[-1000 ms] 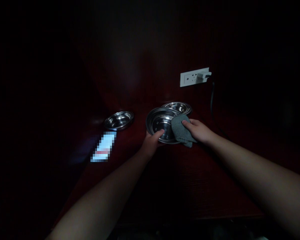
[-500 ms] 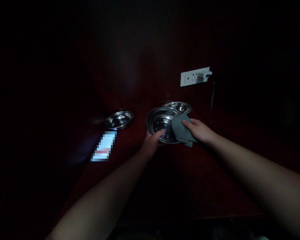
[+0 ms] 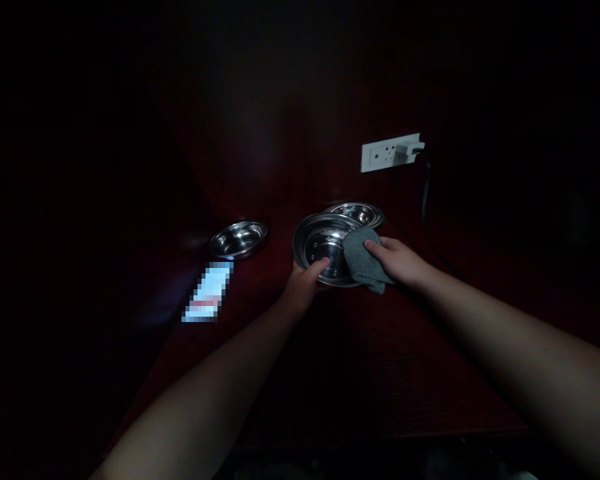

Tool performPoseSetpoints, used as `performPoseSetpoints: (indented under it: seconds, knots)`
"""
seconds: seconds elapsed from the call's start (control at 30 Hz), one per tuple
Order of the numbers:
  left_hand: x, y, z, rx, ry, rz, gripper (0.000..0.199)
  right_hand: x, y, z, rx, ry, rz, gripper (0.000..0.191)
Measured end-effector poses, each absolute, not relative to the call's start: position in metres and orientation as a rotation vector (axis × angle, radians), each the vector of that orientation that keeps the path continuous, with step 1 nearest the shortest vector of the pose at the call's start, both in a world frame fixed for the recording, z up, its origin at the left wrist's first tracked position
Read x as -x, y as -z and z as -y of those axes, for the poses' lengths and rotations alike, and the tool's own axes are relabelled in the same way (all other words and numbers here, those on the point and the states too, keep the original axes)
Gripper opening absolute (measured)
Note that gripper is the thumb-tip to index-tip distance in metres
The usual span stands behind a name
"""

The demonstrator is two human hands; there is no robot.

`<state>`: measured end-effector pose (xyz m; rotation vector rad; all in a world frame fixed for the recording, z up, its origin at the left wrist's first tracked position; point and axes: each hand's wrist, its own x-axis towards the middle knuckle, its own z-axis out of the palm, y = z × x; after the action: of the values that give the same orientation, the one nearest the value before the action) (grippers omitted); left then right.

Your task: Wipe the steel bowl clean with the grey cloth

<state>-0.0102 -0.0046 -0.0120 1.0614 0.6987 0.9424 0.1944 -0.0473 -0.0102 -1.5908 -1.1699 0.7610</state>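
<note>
My left hand (image 3: 306, 283) grips a shiny metal bowl (image 3: 325, 233) at its near left rim, thumb inside and the other fingers hidden beneath. The bowl is tilted toward me, and a few water-like spots show on its bottom. In my right hand (image 3: 397, 259) is a grey-green cloth (image 3: 364, 257), pinched under the thumb and draped over the bowl's right rim. Behind the held bowl, partly covered by it, another metal bowl or a small stack (image 3: 363, 213) rests on the table. A further metal bowl (image 3: 239, 240) sits apart to the left.
A lit, pixelated screen (image 3: 209, 292) lies on the dark red table (image 3: 405, 373) near its left edge. On the back wall, a white socket plate (image 3: 391, 153) holds a plug, whose dark cable (image 3: 425, 200) hangs down to the right. The surroundings are very dark.
Almost nothing differs. Both hands, the bowl and the cloth keep the same place, with only a very slight shift of the view.
</note>
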Motion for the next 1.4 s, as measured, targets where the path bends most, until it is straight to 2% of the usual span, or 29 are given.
performPoseSetpoints:
  seconds: [0.47,0.7,1.4]
  knots:
    - [0.0104,0.0116,0.0046,-1.079,-0.93,-0.715,0.065,-0.1969,0.0136,0.0455,1.614,-0.735,1.183,0.028]
    - [0.0109,0.0142,0.0033,-1.1,-0.931,-0.681,0.073,-0.1961,0.013,0.0458,1.592,-0.75,1.189,0.027]
    - [0.0102,0.0107,0.0061,-1.056,-0.936,-0.693,0.069,-0.1944,0.0103,0.0473,1.634,-0.733,1.189,0.027]
